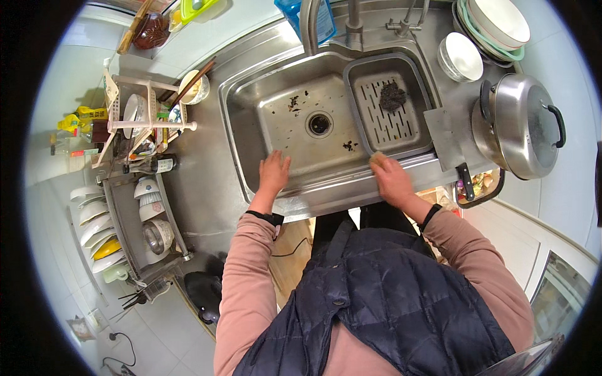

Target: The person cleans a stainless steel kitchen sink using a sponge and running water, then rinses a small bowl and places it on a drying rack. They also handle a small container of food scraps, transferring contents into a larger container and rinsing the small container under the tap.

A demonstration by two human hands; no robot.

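Observation:
My left hand (274,175) is over the front left of the stainless steel sink (301,162), fingers apart and holding nothing. At the sink's front rim, my right hand (392,183) is slightly blurred. Its fingers close on a small yellowish-brown piece, perhaps a sponge, mostly hidden by the hand. Dark food scraps (349,146) lie on the basin floor around the drain strainer (320,124). To the right, a grey-rimmed drain basket (376,134) sits in the sink with a dark, rough clump (392,96) inside. A cleaver (444,138) lies right of the basket, its black handle reaching past the counter edge.
A lidded steel pot (522,124) stands at right, near stacked bowls (461,56). Beneath the cleaver handle is a scrap bin (498,188). The faucet (309,28) rises behind the sink. Left are a bottle (153,164), chopsticks across a bowl (196,89), and a dish rack (122,225).

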